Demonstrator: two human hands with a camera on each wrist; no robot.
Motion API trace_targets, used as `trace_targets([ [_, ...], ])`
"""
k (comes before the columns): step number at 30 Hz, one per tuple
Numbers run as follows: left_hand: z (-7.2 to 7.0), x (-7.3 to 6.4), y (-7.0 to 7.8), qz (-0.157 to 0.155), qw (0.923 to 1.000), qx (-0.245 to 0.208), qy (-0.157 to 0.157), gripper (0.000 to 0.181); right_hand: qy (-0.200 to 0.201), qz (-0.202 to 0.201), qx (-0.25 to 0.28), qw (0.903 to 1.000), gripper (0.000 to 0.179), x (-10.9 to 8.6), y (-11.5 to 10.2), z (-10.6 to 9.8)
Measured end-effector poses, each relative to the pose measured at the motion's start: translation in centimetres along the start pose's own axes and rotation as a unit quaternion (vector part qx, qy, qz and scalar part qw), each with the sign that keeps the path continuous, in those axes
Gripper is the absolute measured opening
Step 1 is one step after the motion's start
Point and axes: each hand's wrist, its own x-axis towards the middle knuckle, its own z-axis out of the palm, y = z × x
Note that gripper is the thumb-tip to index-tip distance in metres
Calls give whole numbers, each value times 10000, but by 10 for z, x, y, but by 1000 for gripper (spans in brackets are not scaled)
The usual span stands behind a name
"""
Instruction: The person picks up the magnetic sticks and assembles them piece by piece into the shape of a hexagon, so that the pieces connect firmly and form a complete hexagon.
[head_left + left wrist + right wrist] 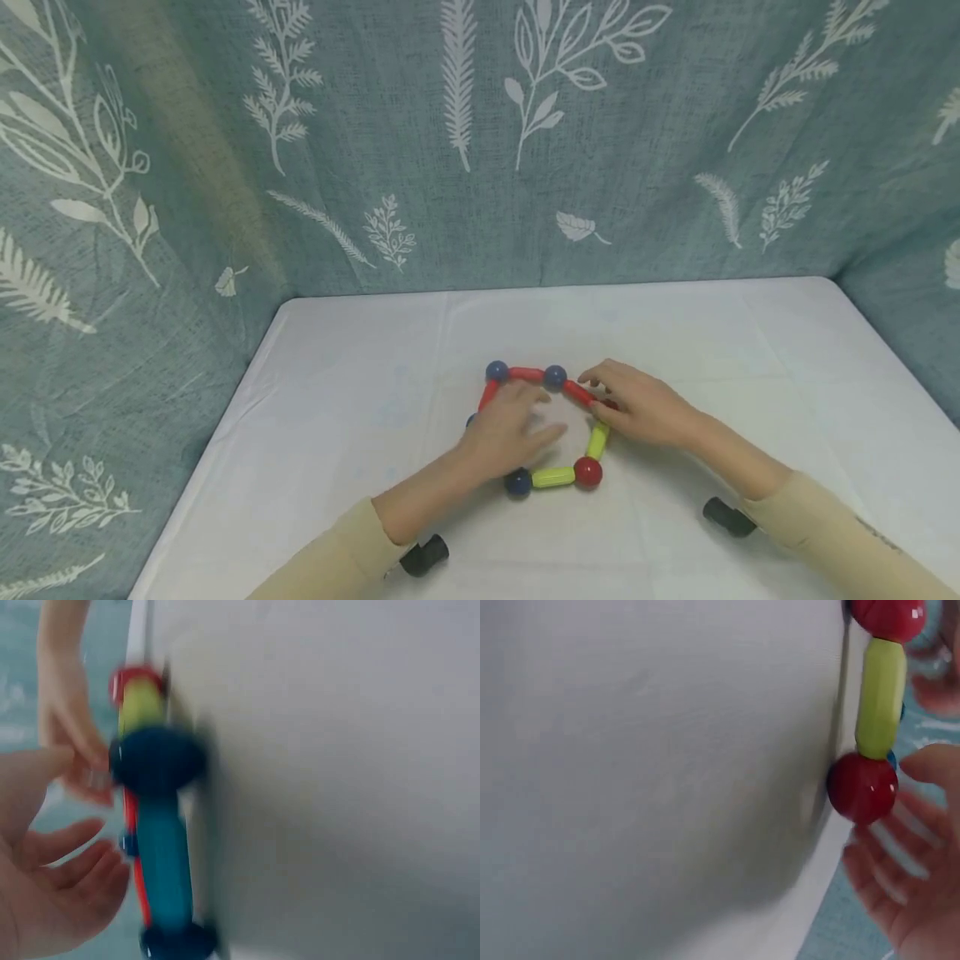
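A closed ring of coloured rods and balls, like a magnetic building set, lies on the white table. Its far side has red rods [527,374] and blue balls [555,377]; its near side has yellow-green rods [553,477] and a red ball [588,472]. My left hand [504,429] hovers over the ring's left side, fingers loosely spread and holding nothing. It hides a blue rod [166,870], visible in the left wrist view. At the right corner my right hand [645,404] has thumb and fingers spread beside another red ball [862,787], partly hidden in the head view.
The white table [360,358] ends at a blue-green leaf-patterned curtain [480,208], which also hangs along both sides. A dark cylindrical wrist device sits under each sleeve, one at the left [424,556] and one at the right [729,517].
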Motion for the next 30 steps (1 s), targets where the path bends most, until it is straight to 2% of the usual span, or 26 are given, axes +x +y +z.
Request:
trace_targets([
  [2,-10,5,-13,-323,9973,501,440,50,-14,384,-105,9992,38,8,-2,4],
  [3,-14,7,-20,-536,9946,699,551,51,-73,525,-172,9984,40,12,-3,6],
  [6,-22,13,-38,-1127,9882,904,508,43,-255,803,-255,9961,38,23,-5,11],
  [8,-22,17,-46,-1322,9874,797,361,34,-275,891,-297,9952,34,27,-6,12],
  [10,-20,21,-49,-1321,9888,619,302,26,-212,997,-258,9945,31,29,-5,11],
  [13,-17,28,-48,-1197,9912,459,319,25,-72,1341,-153,9908,30,29,-2,9],
  [18,-13,38,-42,-1133,9930,234,251,39,136,1934,-100,9810,27,27,5,6],
  [23,-14,39,-39,-1314,9910,236,121,53,254,1968,-136,9800,24,25,9,5],
  [27,-17,34,-37,-1407,9893,390,21,46,140,1989,-42,9799,27,22,10,3],
  [30,-17,32,-36,-1340,9904,336,-35,36,-51,2088,84,9779,34,20,10,0],
])
